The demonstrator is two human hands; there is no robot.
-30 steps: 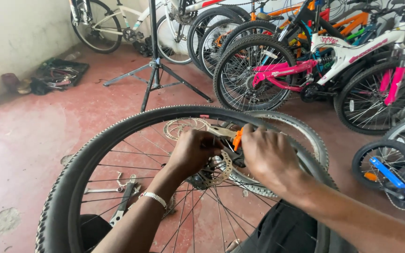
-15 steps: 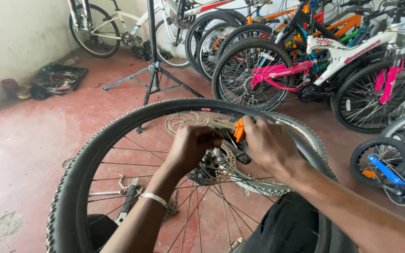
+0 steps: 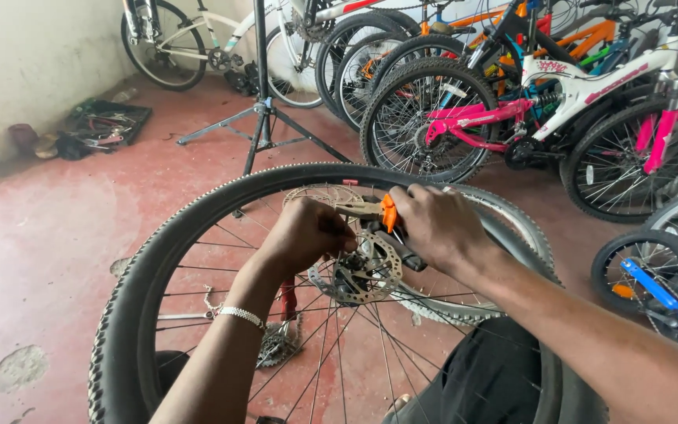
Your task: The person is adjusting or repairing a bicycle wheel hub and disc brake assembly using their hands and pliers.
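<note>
- A big black bike wheel with a knobby rubber tire point(image 3: 158, 259) stands in front of the person.
- The shiny round metal disc with holes point(image 3: 364, 271) sits at its middle.
- The left hand point(image 3: 308, 234) curls by the disc; its grip is hidden.
- The right hand point(image 3: 437, 228) squeezes orange-handled pliers point(image 3: 382, 213).

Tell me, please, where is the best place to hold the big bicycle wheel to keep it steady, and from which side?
Probably the tyre at the top of the wheel, taken from above. The wheel stands upright, so its upper arc is bare and near. The spokes are thin, and the left hand and right hand already crowd the brake disc at the hub.
</note>
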